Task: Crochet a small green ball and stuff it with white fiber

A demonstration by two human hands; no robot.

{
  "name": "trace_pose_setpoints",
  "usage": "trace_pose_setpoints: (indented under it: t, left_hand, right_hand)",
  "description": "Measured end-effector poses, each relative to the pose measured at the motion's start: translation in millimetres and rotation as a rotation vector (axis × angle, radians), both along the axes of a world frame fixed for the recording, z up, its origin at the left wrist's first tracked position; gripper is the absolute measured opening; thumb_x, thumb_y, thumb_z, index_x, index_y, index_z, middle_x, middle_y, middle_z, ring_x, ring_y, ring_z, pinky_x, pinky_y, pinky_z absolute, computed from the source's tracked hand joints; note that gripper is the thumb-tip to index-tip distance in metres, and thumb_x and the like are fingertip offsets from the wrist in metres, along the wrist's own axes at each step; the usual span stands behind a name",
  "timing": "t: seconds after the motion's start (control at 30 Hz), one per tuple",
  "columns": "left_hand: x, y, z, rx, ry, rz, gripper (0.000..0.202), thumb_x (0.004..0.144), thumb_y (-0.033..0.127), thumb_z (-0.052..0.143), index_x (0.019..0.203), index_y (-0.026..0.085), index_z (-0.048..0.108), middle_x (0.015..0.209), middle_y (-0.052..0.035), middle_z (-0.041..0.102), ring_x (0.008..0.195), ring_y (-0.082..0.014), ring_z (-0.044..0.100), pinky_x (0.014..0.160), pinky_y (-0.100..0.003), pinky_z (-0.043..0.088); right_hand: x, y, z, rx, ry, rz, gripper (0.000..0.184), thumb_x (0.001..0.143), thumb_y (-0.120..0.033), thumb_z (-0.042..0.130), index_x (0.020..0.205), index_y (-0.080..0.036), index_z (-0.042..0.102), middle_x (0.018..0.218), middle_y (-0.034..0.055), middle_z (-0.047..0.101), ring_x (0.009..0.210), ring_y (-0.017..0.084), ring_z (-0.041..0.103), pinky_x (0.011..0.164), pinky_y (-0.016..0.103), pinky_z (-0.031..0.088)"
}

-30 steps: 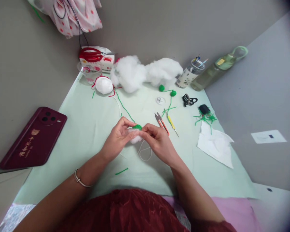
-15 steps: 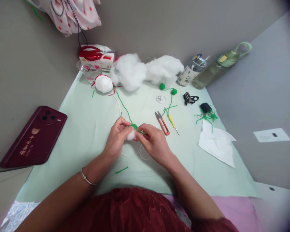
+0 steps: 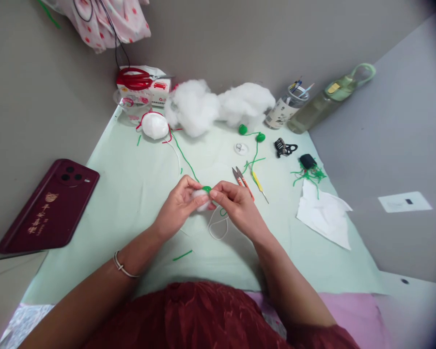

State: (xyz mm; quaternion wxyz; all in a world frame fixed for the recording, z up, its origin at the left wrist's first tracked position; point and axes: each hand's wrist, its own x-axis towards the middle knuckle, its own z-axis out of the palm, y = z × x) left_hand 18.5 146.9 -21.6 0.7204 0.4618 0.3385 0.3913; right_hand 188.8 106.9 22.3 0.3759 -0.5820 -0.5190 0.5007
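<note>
My left hand (image 3: 179,203) is closed around a small white-and-green crochet piece (image 3: 202,198), its green part uppermost and a rounded white part below. The fingers of my right hand (image 3: 236,202) are pinched at the piece's right edge; their tips partly cover it. A green yarn (image 3: 186,159) runs from the piece back toward a white yarn ball (image 3: 155,125) with red yarn around it. Loops of white yarn (image 3: 218,232) hang beneath my hands. Just beyond my right hand lie orange thread snips (image 3: 244,182) and a yellow crochet hook (image 3: 258,182).
White stuffing (image 3: 194,109) lies along the back wall, beside a pen jar (image 3: 285,109) and a green bottle (image 3: 323,104). Red scissors (image 3: 134,78) rest on a box at back left. A dark red phone (image 3: 51,206) lies left; a hair clip (image 3: 285,148) and white paper (image 3: 323,215) lie right.
The crochet piece has turned and shifted slightly right, showing more white. My right fingers have moved up against its green part, and a green loop now shows below them.
</note>
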Motion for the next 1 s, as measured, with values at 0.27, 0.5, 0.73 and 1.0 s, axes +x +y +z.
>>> trace_pose_setpoints:
  t: [0.27, 0.5, 0.73, 1.0]
  left_hand:
    - [8.5, -4.2, -2.5, 0.031, 0.027, 0.234, 0.033, 0.079, 0.036, 0.086, 0.084, 0.022, 0.057, 0.073, 0.0035, 0.063, 0.070, -0.0135, 0.058, 0.069, -0.027, 0.048]
    - [8.4, -3.8, 1.5, -0.128, -0.004, 0.233, 0.025, 0.082, 0.027, 0.078, 0.080, 0.023, 0.053, 0.063, 0.0069, 0.059, 0.057, -0.0099, 0.053, 0.058, -0.023, 0.042]
    - [10.2, -8.7, 10.3, -0.167, -0.079, 0.097, 0.035, 0.089, 0.047, 0.074, 0.077, 0.023, 0.052, 0.071, 0.0033, 0.062, 0.066, -0.0126, 0.058, 0.064, -0.026, 0.052]
    - [1.2, -2.9, 3.6, -0.110, -0.078, 0.023, 0.032, 0.081, 0.036, 0.087, 0.090, 0.022, 0.059, 0.090, 0.0001, 0.069, 0.076, -0.0129, 0.068, 0.067, -0.025, 0.053]
  right_hand:
    - [-24.6, -14.7, -2.6, 0.161, -0.273, 0.026, 0.021, 0.099, -0.028, 0.054, 0.079, -0.022, 0.055, 0.060, -0.0071, 0.044, 0.054, 0.011, 0.037, 0.059, 0.027, 0.030]
    - [-14.4, -7.3, -12.9, 0.370, -0.585, 0.010, 0.016, 0.096, -0.030, 0.067, 0.084, -0.023, 0.059, 0.069, -0.0015, 0.056, 0.065, 0.016, 0.047, 0.064, 0.028, 0.033]
    - [-8.4, -3.5, -8.4, 0.273, -0.542, -0.064, 0.024, 0.099, -0.028, 0.060, 0.076, -0.023, 0.061, 0.069, 0.0017, 0.068, 0.067, 0.017, 0.059, 0.066, 0.028, 0.038]
    - [1.5, -3.4, -1.2, 0.291, -0.458, -0.031, 0.021, 0.096, -0.026, 0.063, 0.076, -0.022, 0.064, 0.067, -0.0003, 0.067, 0.065, 0.015, 0.055, 0.064, 0.027, 0.036]
